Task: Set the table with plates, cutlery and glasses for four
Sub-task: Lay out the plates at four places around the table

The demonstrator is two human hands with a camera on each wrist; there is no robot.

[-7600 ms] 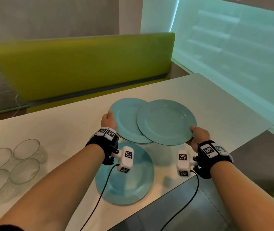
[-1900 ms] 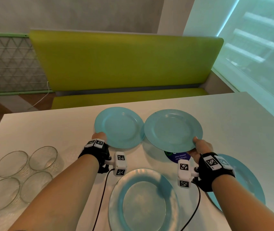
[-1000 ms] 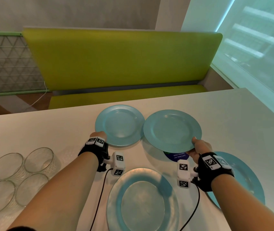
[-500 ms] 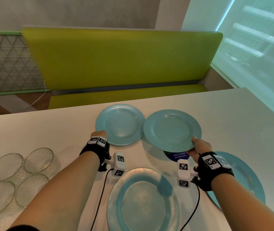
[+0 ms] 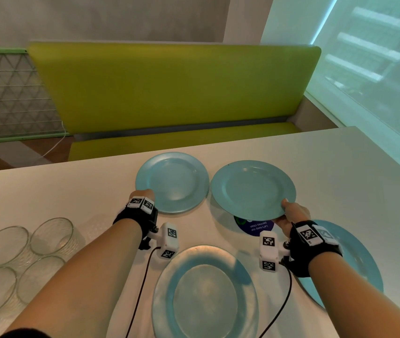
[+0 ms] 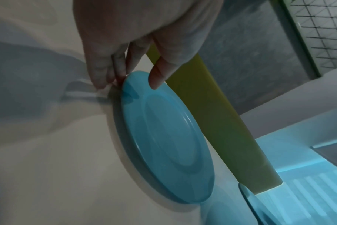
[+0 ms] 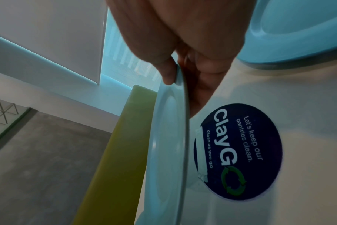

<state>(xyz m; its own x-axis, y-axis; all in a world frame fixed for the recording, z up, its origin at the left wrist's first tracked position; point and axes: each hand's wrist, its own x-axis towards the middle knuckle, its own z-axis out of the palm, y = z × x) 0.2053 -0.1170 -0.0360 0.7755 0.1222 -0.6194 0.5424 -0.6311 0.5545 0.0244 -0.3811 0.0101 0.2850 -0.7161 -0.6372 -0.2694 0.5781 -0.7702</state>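
Four blue plates are on or over the white table [image 5: 340, 172]. The far left plate [image 5: 172, 182] [image 6: 164, 137] lies flat on the table. My left hand [image 5: 145, 193] [image 6: 131, 82] holds its near rim, thumb over the top and fingers curled at the edge. My right hand [image 5: 285, 208] [image 7: 181, 79] pinches the near rim of the far right plate [image 5: 252, 187] [image 7: 164, 137], which hangs slightly tilted above the table. A third plate [image 5: 205, 291] lies near me. A fourth plate [image 5: 355, 254] lies partly under my right forearm. Several empty glasses [image 5: 23, 259] stand at the left.
A round dark blue sticker [image 5: 255, 225] [image 7: 238, 150] sits on the table under the held plate. A green bench [image 5: 169, 89] runs along the far side. The window wall [image 5: 376, 69] is at the right. Cables run from both wrist cameras toward me.
The two far plates, overlapping in the oldest frame, now sit side by side without overlap. Over the last second, nothing has visibly moved; both hands stay on their rims.
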